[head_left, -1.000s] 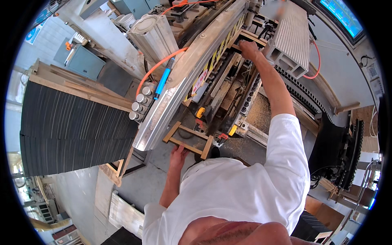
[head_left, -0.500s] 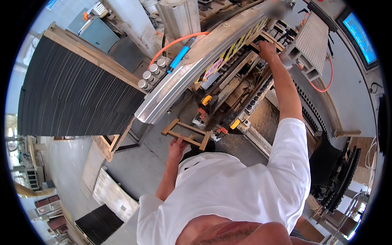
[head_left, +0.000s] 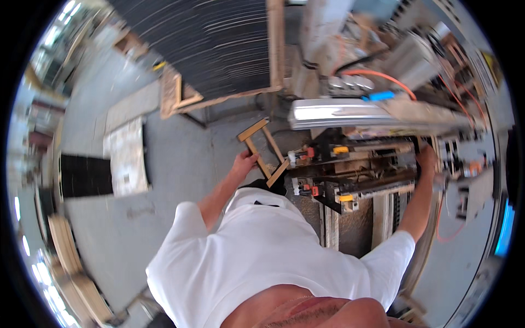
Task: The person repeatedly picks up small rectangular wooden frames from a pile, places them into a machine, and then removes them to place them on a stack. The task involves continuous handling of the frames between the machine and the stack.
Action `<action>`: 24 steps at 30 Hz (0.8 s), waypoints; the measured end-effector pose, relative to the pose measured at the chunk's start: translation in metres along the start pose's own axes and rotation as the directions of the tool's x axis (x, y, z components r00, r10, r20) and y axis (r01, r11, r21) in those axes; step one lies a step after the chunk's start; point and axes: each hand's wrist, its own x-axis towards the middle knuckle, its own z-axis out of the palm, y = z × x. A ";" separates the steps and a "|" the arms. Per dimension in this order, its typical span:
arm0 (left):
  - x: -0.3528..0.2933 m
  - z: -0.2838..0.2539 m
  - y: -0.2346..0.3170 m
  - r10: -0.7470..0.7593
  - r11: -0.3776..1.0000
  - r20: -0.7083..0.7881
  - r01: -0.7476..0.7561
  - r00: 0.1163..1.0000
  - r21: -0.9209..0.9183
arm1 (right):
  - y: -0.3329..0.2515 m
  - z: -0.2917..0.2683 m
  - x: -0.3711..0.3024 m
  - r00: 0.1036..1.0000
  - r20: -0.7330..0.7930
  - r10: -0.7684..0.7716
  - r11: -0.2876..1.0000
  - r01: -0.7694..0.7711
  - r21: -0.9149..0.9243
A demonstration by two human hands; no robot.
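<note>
The small wooden frame [head_left: 264, 153] lay just beyond the left hand [head_left: 243, 162], whose fingers were closed around its near rail; its long axis ran away toward the machine [head_left: 350, 175]. The right hand [head_left: 426, 156] rested far off on that machine, grip unclear

Wooden frame [head_left: 264, 150] stands left of the machine [head_left: 355, 164], below the stacked sheets [head_left: 213, 44]
</note>
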 end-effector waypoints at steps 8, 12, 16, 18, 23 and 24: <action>-0.001 -0.117 -0.013 0.291 0.957 -0.227 -0.279 0.929 0.081 | -0.027 -0.034 -0.010 0.990 0.087 0.108 0.994 -0.108 -0.010; 0.015 -0.212 -0.009 0.365 0.931 -0.362 -0.330 0.858 0.156 | -0.026 -0.039 -0.017 0.982 0.067 0.178 0.982 -0.181 0.044; 0.033 -0.291 0.018 0.254 0.949 -0.526 -0.314 0.812 -0.027 | -0.032 -0.069 -0.043 0.971 -0.123 0.205 0.942 -0.162 0.294; 0.047 -0.330 0.032 0.213 0.950 -0.587 -0.306 0.781 -0.063 | -0.056 -0.084 -0.072 0.877 -0.399 0.267 0.864 -0.035 0.501; 0.105 -0.421 0.077 0.191 0.940 -0.594 -0.319 0.781 -0.118 | -0.219 -0.161 -0.220 0.695 -0.620 0.365 0.686 0.249 0.684; 0.123 -0.435 0.091 0.197 0.944 -0.592 -0.314 0.781 -0.101 | -0.252 -0.158 -0.244 0.719 -0.592 0.364 0.627 0.281 0.726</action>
